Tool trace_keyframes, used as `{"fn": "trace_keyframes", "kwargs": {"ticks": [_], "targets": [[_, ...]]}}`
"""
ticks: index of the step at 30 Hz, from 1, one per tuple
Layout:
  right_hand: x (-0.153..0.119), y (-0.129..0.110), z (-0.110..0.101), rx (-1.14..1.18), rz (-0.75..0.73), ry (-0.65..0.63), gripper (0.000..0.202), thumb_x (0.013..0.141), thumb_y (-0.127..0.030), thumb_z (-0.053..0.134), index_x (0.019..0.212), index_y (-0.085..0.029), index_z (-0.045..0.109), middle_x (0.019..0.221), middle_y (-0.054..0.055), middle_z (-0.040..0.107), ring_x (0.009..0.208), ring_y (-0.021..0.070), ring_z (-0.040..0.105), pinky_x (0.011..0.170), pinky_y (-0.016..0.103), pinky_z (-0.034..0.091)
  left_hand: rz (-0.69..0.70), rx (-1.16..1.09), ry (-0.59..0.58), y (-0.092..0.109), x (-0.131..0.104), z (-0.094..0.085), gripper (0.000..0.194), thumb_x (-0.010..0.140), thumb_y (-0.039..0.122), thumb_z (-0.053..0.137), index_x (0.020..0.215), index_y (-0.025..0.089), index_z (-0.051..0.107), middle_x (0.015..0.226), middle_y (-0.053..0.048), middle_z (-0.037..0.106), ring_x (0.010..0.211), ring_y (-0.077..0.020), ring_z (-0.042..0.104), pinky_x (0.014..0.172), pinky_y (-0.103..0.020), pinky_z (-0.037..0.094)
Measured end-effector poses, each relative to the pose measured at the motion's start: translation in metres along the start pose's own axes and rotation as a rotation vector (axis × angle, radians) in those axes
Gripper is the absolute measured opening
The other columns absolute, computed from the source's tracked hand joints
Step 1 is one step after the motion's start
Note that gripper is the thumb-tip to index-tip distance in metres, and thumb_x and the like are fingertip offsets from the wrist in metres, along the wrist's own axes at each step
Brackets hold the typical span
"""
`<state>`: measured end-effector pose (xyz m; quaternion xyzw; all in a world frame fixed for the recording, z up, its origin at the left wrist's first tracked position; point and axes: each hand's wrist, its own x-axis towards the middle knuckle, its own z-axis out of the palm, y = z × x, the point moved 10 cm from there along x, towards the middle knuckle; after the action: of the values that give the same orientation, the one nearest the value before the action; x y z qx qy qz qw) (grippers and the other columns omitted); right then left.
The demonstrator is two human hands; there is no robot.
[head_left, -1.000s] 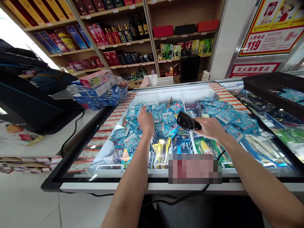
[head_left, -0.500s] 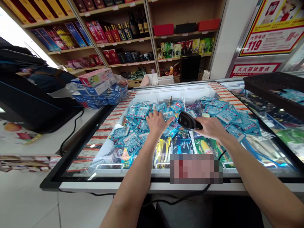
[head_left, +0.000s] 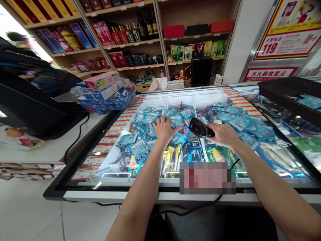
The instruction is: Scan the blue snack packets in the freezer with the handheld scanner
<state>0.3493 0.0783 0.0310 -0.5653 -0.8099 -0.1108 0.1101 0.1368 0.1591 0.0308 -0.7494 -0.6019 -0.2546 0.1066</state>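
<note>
We've got the black scanner [head_left: 198, 127] gripped in our right hand [head_left: 223, 135]; left hand [head_left: 164, 130] over blue packets [head_left: 140, 149], can't tell if gripping one

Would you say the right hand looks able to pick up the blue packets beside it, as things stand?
Probably not easily: the right hand is wrapped around the black scanner, though the blue packets lie close by.

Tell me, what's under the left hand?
Blue packets lie around the left hand, one showing beside its thumb; whatever is directly beneath the palm is covered.
</note>
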Motion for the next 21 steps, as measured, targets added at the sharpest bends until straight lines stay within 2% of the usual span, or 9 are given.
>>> {"fn": "trace_keyframes", "kwargs": {"ticks": [5,9,13,17,21], "targets": [[0.0,0.0,-0.002,-0.014,-0.001,-0.001,0.033,0.081,-0.041,0.048,0.107,-0.022,0.058,0.092,0.004,0.069,0.073,0.019,0.062,0.055,0.027,0.032,-0.015,0.194,-0.071,0.001,-0.002,-0.003,0.07,0.073,0.074,0.036,0.111,0.019,0.057,0.116,-0.016,0.049,0.109,-0.0357,0.039,0.088,-0.047,0.03],[0.0,0.0,-0.003,-0.027,0.003,0.01,0.032,0.081,-0.041,0.047,0.105,-0.023,0.058,0.09,0.003,0.069,0.072,0.0194,0.062,0.054,0.027,0.03,0.001,0.227,-0.126,0.004,-0.001,-0.002,0.068,0.073,0.073,0.038,0.115,0.022,0.055,0.116,-0.014,0.048,0.109,-0.0343,0.04,0.086,-0.045,0.031],[-0.001,-0.001,-0.002,-0.03,0.001,0.016,0.032,0.081,-0.041,0.047,0.105,-0.023,0.058,0.089,0.003,0.069,0.071,0.0189,0.062,0.054,0.027,0.03,0.027,0.184,-0.161,0.005,0.001,0.003,0.061,0.073,0.07,0.042,0.111,0.024,0.056,0.118,-0.012,0.048,0.11,-0.033,0.039,0.087,-0.044,0.031],[-0.001,-0.001,0.0,-0.039,-0.004,0.019,0.033,0.081,-0.042,0.048,0.106,-0.022,0.058,0.09,0.004,0.069,0.07,0.019,0.062,0.054,0.027,0.029,0.086,0.085,-0.198,0.008,0.002,0.009,0.058,0.072,0.066,0.047,0.115,0.028,0.053,0.123,-0.008,0.047,0.113,-0.032,0.039,0.088,-0.045,0.032],[-0.001,0.0,0.002,-0.031,-0.004,0.026,0.033,0.081,-0.042,0.048,0.105,-0.022,0.057,0.089,0.003,0.069,0.071,0.0192,0.062,0.053,0.027,0.027,0.048,-0.019,-0.242,0.004,0.004,0.017,0.058,0.068,0.059,0.058,0.116,0.028,0.048,0.126,-0.007,0.047,0.115,-0.0312,0.039,0.09,-0.045,0.033]]}}
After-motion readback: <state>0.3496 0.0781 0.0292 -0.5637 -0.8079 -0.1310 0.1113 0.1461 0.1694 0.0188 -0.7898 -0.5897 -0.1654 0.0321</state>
